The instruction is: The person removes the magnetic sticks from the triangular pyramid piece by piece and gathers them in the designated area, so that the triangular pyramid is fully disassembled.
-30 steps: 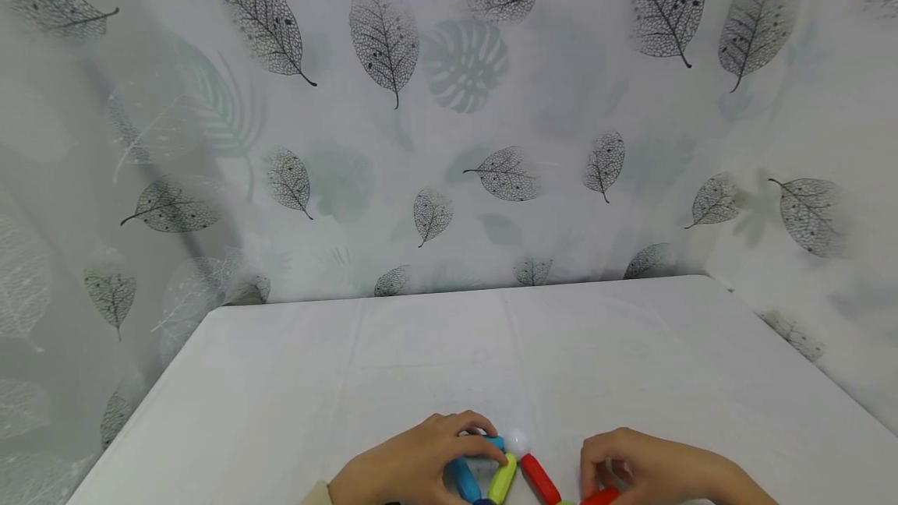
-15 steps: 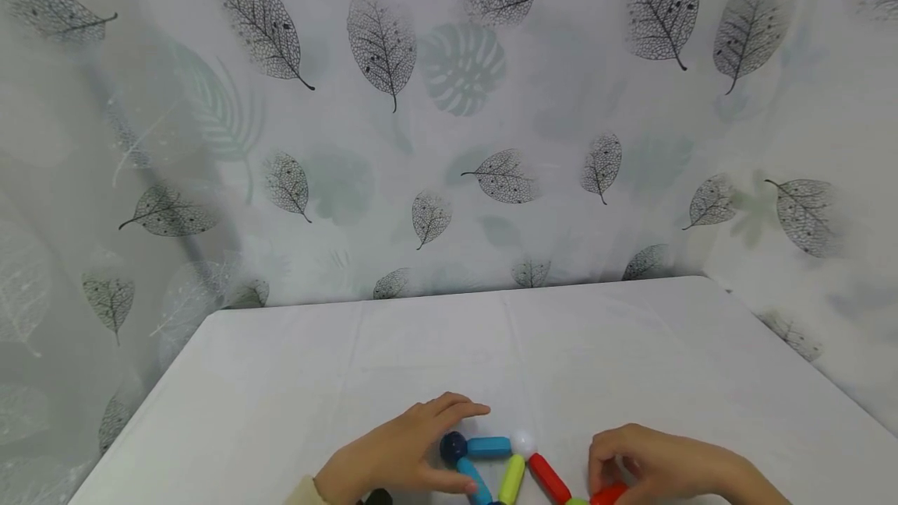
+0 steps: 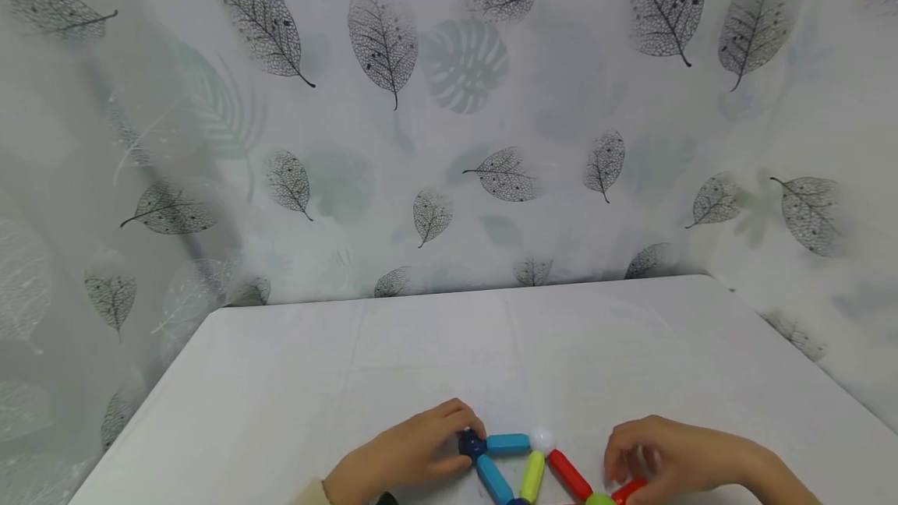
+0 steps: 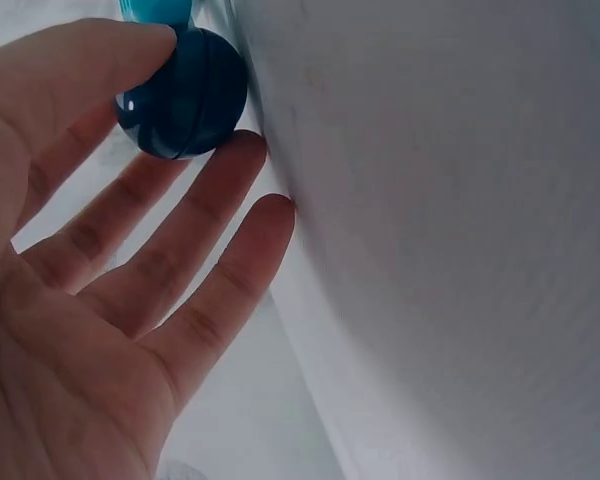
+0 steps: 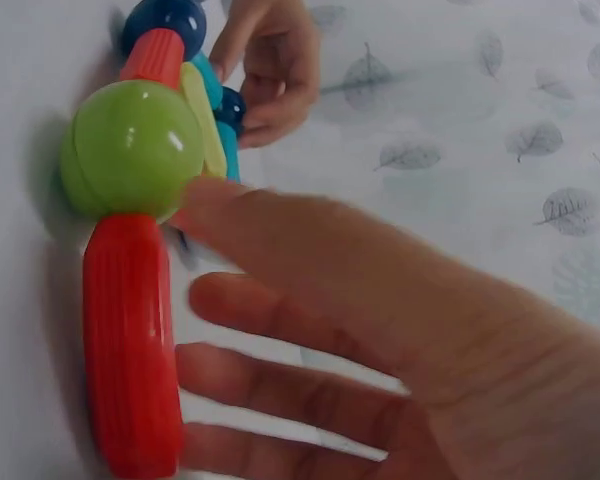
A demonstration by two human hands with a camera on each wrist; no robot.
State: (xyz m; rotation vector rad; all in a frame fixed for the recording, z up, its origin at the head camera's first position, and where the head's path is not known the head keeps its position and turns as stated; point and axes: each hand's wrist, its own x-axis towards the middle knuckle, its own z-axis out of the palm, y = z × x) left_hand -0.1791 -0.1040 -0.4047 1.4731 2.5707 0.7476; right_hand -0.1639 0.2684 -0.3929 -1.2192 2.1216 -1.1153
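A toy frame of coloured rods and balls lies on the white table. My left hand [image 3: 414, 446] pinches the dark blue ball [image 4: 185, 95] at its far left corner between thumb and fingers. Two blue rods [image 3: 495, 479] meet at that ball, one running to a white ball [image 3: 542, 439]. A yellow-green rod [image 3: 532, 475] and a long red rod [image 3: 569, 474] fan down from the white ball. My right hand [image 3: 677, 450] grips a second red rod [image 5: 130, 345], its thumb at the green ball [image 5: 135, 150] and its fingertips along the rod's side.
The white table [image 3: 435, 357] stretches behind the frame to a leaf-print curtain [image 3: 449, 115]. A second dark blue ball [image 5: 165, 28] joins the frame lower down. Beneath the left wrist a small black object [image 3: 387, 499] shows at the picture's bottom edge.
The left hand lifted off the rods, opened beside the dark blue ball, then closed its fingers on it. The frame and the right hand have shifted to the right.
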